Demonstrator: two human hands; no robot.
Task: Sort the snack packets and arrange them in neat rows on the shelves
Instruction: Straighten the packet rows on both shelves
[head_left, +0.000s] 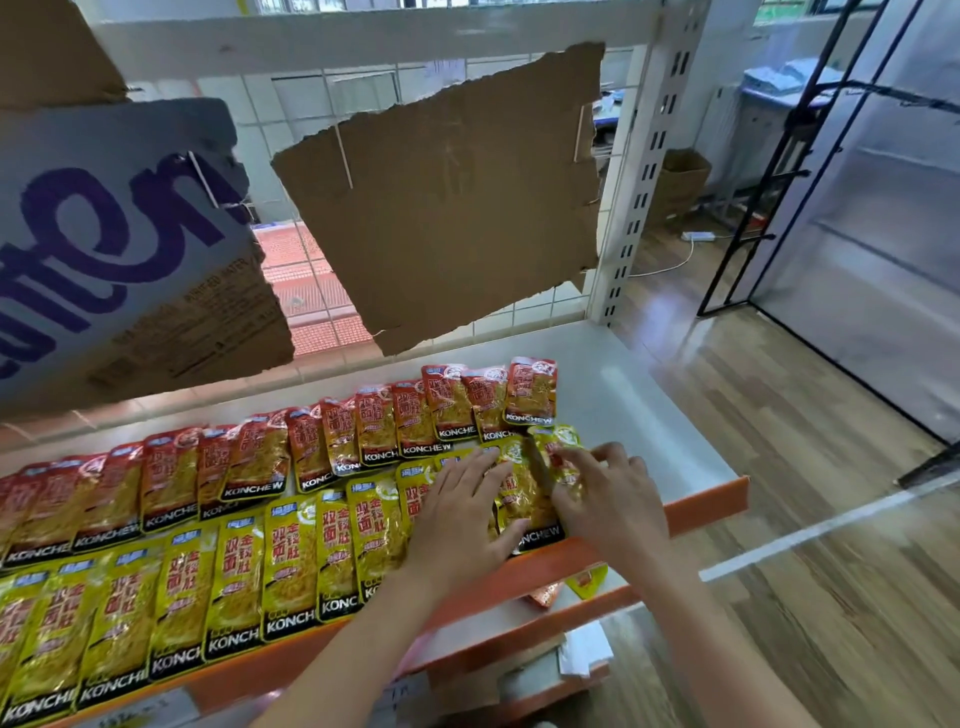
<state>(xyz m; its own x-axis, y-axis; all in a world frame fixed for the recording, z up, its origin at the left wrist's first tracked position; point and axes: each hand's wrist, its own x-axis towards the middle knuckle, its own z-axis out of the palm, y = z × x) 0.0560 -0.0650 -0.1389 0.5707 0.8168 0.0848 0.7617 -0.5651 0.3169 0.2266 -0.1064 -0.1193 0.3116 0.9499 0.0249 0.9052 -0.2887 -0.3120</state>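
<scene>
Lying lengthwise front-to-back, yellow packet (524, 499) under both hands (462, 514).

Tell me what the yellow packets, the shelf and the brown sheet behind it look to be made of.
Yellow packets: glossy plastic or foil film, judging by glare and crinkles. Shelf: likely painted metal, smooth white with an orange front lip. Brown sheet: matte cardboard with torn, ragged edges.

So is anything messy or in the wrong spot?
Yes. A red packet and a yellow packet lie loose on the lower shelf, outside the neat rows above. The cardboard sheet behind the shelf has ragged, torn edges.
</scene>
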